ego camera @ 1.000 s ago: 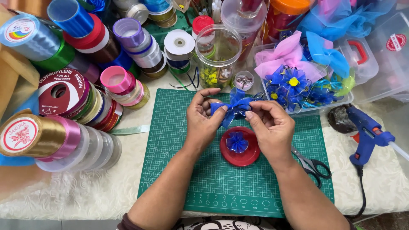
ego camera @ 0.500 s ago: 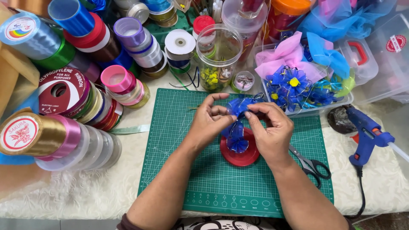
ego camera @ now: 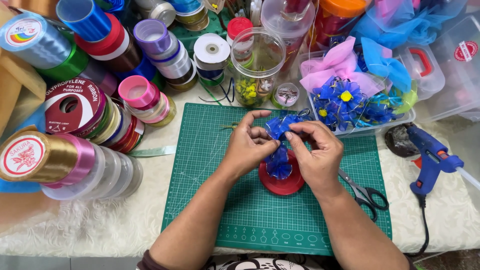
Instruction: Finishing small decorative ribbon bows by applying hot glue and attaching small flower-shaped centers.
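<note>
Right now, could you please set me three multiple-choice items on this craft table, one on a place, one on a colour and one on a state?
1. Where do the scissors lie?
A. On the green cutting mat's right part, beside the right hand
B. Inside the clear jar
C. On top of the ribbon spools

2. What colour is the glue gun?
A. Red
B. Blue
C. Yellow

3. How is the blue ribbon flower held?
A. It lies untouched on the mat
B. The right hand alone holds it
C. Both the left hand and the right hand pinch it above the red lid

Answers: 1 A, the black handles rest on the mat by the right wrist. 2 B, its body is blue. 3 C, fingers of both hands meet on the ribbon.
</note>
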